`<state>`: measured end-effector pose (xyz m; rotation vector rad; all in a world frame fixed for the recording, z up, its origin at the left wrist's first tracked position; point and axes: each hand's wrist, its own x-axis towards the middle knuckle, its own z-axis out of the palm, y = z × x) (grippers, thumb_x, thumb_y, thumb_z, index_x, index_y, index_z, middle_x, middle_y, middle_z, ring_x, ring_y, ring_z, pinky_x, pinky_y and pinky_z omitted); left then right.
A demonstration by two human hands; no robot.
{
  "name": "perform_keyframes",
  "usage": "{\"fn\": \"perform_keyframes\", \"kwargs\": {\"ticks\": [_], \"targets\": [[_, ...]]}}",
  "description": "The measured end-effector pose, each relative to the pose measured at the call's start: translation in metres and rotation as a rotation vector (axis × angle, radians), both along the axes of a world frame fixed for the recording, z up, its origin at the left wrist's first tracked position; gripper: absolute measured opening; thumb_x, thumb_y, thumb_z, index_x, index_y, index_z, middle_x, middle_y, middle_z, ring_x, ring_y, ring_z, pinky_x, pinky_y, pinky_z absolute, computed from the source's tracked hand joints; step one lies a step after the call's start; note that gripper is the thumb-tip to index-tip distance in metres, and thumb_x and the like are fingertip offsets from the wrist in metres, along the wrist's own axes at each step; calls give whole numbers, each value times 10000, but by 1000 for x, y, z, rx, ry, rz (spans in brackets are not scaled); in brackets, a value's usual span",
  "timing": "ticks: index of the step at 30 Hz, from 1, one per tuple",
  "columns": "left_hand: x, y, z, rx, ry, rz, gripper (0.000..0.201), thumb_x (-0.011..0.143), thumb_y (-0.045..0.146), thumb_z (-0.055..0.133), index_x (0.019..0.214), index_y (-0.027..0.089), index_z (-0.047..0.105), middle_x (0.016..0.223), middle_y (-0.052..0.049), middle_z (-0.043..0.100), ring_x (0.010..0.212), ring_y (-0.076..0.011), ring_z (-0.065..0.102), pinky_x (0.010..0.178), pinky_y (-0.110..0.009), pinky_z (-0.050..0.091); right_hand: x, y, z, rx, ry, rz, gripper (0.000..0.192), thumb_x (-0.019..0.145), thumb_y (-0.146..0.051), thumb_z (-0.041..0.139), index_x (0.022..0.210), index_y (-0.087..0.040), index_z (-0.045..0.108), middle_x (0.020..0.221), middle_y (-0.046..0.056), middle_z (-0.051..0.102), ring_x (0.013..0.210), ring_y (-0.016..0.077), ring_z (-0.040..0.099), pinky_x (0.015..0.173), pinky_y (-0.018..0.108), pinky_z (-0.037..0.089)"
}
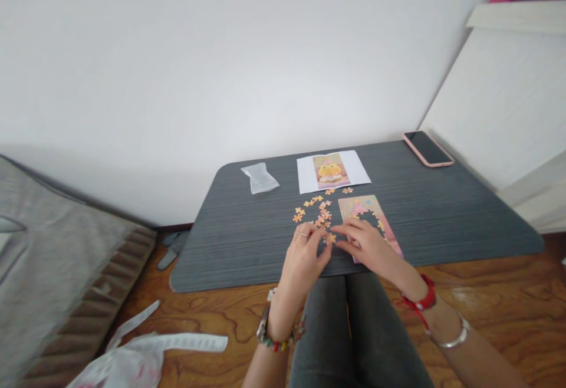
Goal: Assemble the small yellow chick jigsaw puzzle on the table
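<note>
My left hand (304, 257) and my right hand (370, 245) meet near the table's front edge. Between their fingertips is a small yellow-orange puzzle piece (331, 238), with thumb and index finger of each hand curled in at it from either side. Whether it is one piece or two joined is too small to tell. Beneath my right forearm and hand lies a partly assembled jigsaw puzzle (390, 229), its pinkish border joined around an open middle. Several loose puzzle pieces (323, 214) are scattered beyond my left hand. Behind them rests a paper sheet (359, 167) printed with a yellow character.
The dark grey table (247, 232) stands against a white wall. On it are a crumpled translucent bag (260, 178) at the back left and a pink-cased phone (428, 148) at the back right. A white plastic bag (132, 361) lies on the wooden floor.
</note>
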<state>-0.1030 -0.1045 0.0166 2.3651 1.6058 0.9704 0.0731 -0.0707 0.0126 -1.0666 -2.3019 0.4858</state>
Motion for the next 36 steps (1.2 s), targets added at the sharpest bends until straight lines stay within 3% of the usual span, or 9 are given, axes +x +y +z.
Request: {"fn": "perform_keyframes", "kwargs": {"ticks": [8,12,16,20,26,36], "targets": [[3,2,-4,-50,62,-47,186,815,181,547,998,178,580,951,-68,547,928,-193,545,825,-338,496,6,-3,-8,81,-87,-9,159,857,-221,534,973,-201,641,947,71,625,897,194,586,776,333,463],[1,3,-6,-83,56,-17,296,795,176,583,1089,180,545,994,-72,545,950,-196,547,849,-340,488,28,5,-14,87,-83,-91,168,856,-236,534,984,-196,635,948,71,630,913,199,586,789,338,461],[5,6,-6,-115,59,15,266,797,169,570,1061,203,561,992,-58,543,935,-188,554,852,-344,485,56,24,-17,75,-88,-209,181,850,-242,530,979,-208,652,917,65,622,834,188,595,741,326,465],[14,9,-8,-141,92,-27,221,801,172,560,1020,199,580,978,-59,540,937,-191,555,849,-344,483,71,40,-23,37,-102,-224,200,840,-238,538,993,-211,663,871,48,602,760,165,583,712,300,460],[24,9,-10,-164,139,-68,196,819,181,534,1007,199,588,979,-62,536,939,-192,543,849,-343,484,70,48,-33,5,-125,-210,204,829,-233,555,996,-218,671,883,48,594,778,165,572,702,293,445],[26,10,-8,-210,190,-63,189,834,191,521,1010,186,589,979,-67,532,933,-193,537,856,-335,474,70,45,-28,6,-116,-214,194,844,-249,546,991,-227,670,909,55,600,845,179,574,747,312,427]]}}
